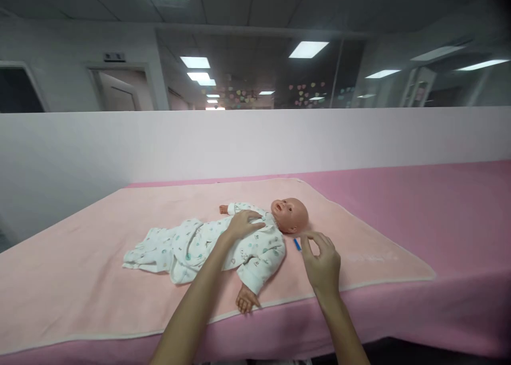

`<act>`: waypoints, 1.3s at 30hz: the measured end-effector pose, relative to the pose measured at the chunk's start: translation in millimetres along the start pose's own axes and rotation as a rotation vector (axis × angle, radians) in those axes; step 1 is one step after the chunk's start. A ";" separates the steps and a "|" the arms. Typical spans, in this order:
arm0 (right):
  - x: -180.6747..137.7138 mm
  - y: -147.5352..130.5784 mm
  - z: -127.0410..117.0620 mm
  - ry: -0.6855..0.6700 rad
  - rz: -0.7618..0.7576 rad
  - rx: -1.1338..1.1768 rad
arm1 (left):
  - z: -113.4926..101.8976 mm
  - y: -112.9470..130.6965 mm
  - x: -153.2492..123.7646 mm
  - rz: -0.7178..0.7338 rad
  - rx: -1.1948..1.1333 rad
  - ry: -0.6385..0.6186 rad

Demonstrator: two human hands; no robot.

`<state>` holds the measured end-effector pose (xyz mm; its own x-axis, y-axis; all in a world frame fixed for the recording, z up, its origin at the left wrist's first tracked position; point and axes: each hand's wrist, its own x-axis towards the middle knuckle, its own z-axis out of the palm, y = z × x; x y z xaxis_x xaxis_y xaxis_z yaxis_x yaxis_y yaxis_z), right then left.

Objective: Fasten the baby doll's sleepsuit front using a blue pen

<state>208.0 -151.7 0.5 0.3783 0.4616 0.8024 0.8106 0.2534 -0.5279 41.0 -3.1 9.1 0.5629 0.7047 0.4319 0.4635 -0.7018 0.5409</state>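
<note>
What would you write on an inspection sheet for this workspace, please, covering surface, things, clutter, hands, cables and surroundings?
Surface: peach blanket spread over pink cloth.
Things: baby doll lying on the blanket, in white patterned clothing.
Clutter: small blue item near the doll's head; its kind cannot be told.
Hands: left hand on the doll's upper body; right hand beside the blue item, fingers curled, grip unclear.
Cables: nothing seen.
Surroundings: white partition behind; lit ceiling panels beyond.

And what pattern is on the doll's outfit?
The outfit is white with small scattered greenish prints, shown in the head view.
</note>
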 end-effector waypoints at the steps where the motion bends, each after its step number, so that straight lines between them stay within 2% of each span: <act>1: -11.5 8.0 -7.6 0.011 0.015 -0.123 | -0.5 -0.4 -1.0 -0.009 -0.032 -0.010; 5: -54.1 40.6 -14.8 -0.052 -0.059 -0.495 | 0.4 -3.8 -0.7 -0.096 -0.109 -0.002; 7: -66.7 50.7 -11.3 -0.082 -0.122 -0.528 | 0.6 -7.1 -0.3 -0.132 -0.191 0.044; 11: -75.3 55.4 -5.9 -0.038 -0.145 -0.439 | -2.3 -12.2 -1.8 -0.200 -0.457 0.191; 15: -69.7 56.9 -9.9 -0.039 -0.064 -0.417 | -3.3 -14.9 -2.8 -0.272 -0.687 0.266; 19: -49.4 54.8 -26.0 -0.077 0.134 -0.414 | -1.9 -18.2 -1.4 -0.297 -0.811 0.288; 22: -28.9 35.0 -36.1 -0.060 0.252 -0.322 | -2.1 -18.4 -1.2 -0.310 -0.835 0.301; 24: -14.4 12.8 -32.7 -0.063 0.273 -0.164 | -2.6 -17.6 -1.5 -0.324 -0.863 0.310; 25: -6.8 0.6 -26.8 -0.066 0.251 -0.101 | -2.8 -17.2 -1.7 -0.327 -0.898 0.305; 27: 9.3 -22.3 -6.3 -0.115 0.100 -0.070 | -2.8 -17.0 -1.8 -0.331 -0.999 0.294; 29: 25.5 -39.5 22.9 -0.204 -0.024 -0.187 | -2.4 -17.4 -1.5 -0.336 -1.084 0.300; 31: 39.8 -49.1 56.5 -0.374 -0.059 -0.378 | -1.8 -18.0 -1.3 -0.337 -1.118 0.312; 34: 52.6 -51.5 105.5 -0.589 -0.113 -0.552 | -0.8 -18.8 -1.8 -0.319 -1.130 0.292; 37: 54.2 -44.7 141.0 -0.644 -0.134 -0.540 | -0.6 -22.6 -1.8 -0.370 -1.161 0.301; 39: 51.5 -37.7 153.5 -0.647 -0.118 -0.531 | -2.5 -27.9 0.6 -0.435 -1.106 0.309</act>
<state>128.2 -7.0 19.0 0.0784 0.8941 0.4410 0.9924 -0.0278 -0.1200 26.7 17.2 -3.9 0.2507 0.9587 0.1345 -0.3431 -0.0419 0.9384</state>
